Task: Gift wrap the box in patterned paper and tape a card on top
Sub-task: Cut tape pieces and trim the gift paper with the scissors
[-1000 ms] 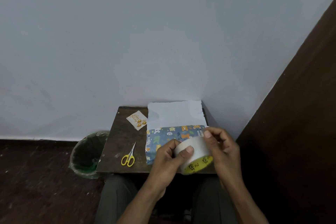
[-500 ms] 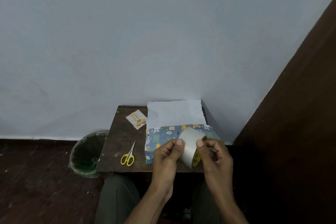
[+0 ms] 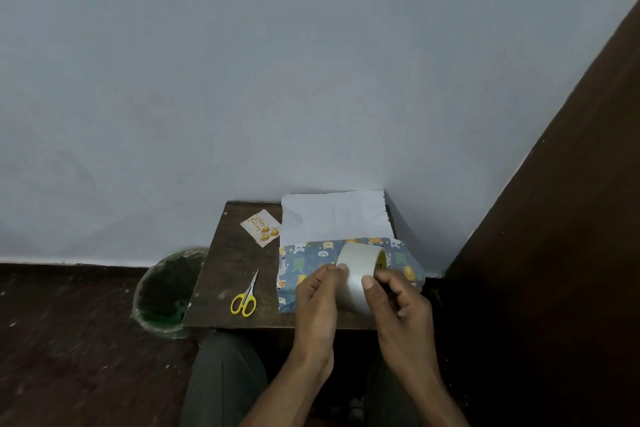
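Both hands on the tape roll (image 3: 356,274): left hand (image 3: 320,302) and right hand (image 3: 398,302) pinch it, fingers curled, above the part-wrapped box (image 3: 311,260) on the small table (image 3: 235,270). Card (image 3: 260,228) lies at the table's far left, scissors (image 3: 245,296) nearer.

The small dark counter (image 3: 239,263) carries yellow-handled scissors (image 3: 245,297), a card (image 3: 260,228), and the box in patterned paper (image 3: 311,258).

Bare forearms (image 3: 420,388), no sleeves; dark olive-grey trousers (image 3: 221,381).
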